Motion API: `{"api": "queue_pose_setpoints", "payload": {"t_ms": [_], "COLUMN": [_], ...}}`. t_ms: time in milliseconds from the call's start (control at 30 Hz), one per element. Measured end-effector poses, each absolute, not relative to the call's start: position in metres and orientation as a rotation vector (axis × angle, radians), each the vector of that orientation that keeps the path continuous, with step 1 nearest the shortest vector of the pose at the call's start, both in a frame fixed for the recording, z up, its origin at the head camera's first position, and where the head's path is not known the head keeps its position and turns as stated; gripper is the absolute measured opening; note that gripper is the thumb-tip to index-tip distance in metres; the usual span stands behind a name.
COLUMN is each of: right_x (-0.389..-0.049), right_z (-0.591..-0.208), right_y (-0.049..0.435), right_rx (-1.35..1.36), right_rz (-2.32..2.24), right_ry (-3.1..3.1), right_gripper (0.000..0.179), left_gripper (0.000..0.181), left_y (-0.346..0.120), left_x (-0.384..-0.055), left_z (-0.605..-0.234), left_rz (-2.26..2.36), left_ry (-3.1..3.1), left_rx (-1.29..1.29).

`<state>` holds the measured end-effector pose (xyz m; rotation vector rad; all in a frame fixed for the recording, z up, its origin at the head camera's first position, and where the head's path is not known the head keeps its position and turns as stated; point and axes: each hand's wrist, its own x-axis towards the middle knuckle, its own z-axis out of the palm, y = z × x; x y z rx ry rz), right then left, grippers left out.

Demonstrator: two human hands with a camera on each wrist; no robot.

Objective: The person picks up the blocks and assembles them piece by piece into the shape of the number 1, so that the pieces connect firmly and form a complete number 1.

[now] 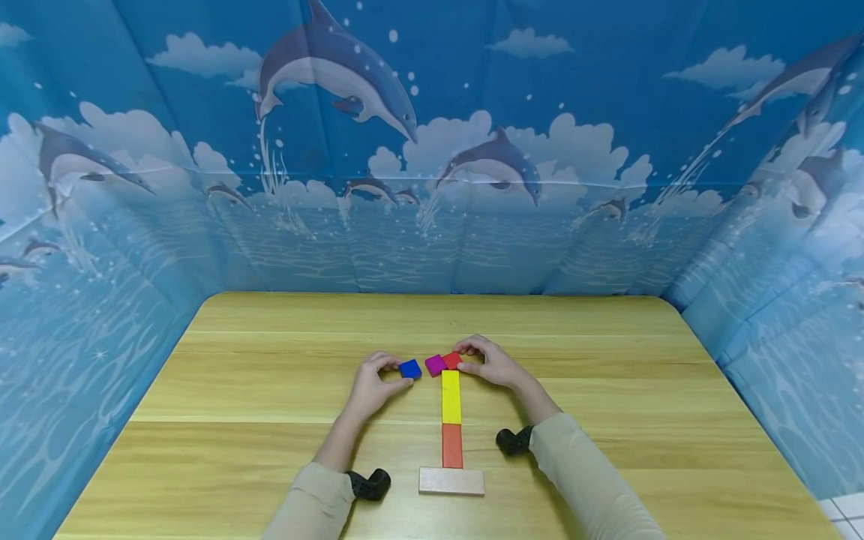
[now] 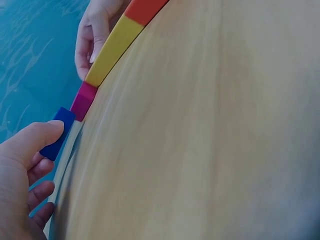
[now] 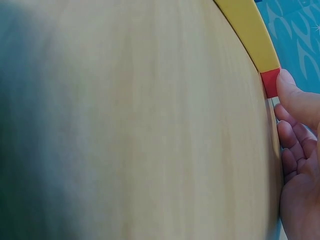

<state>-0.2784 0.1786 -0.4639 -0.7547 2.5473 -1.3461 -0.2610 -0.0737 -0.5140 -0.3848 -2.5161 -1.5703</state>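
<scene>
My left hand pinches a blue square block between thumb and fingers. In the left wrist view, the thumb lies across the blue block. To its right, a magenta block sits at an angle on the table, beside a small red block. My right hand holds that red block by its edges, with the thumb on its near side. Just below the red block is the far end of a long yellow block. An orange-red block continues that line toward me, down to a beige crosswise block.
The wooden table has rounded far corners. A blue dolphin-print curtain hangs behind it and along both sides. A black wrist device is on the left forearm, another black device on the right.
</scene>
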Motion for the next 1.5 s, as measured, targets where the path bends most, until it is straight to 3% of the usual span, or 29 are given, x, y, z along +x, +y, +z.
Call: {"api": "queue_pose_setpoints", "payload": {"t_ms": [1500], "right_x": [-0.279], "right_z": [-0.463], "right_y": [0.178], "right_rx": [-0.736], "right_rz": [-1.353], "right_ry": [2.542], "right_gripper": [0.029], "left_gripper": [0.029], "left_y": [-0.058], "left_x": [-0.261], "left_z": [-0.513], "left_rz": [-1.434], "left_ry": [-2.574], "left_rx": [-0.468]}}
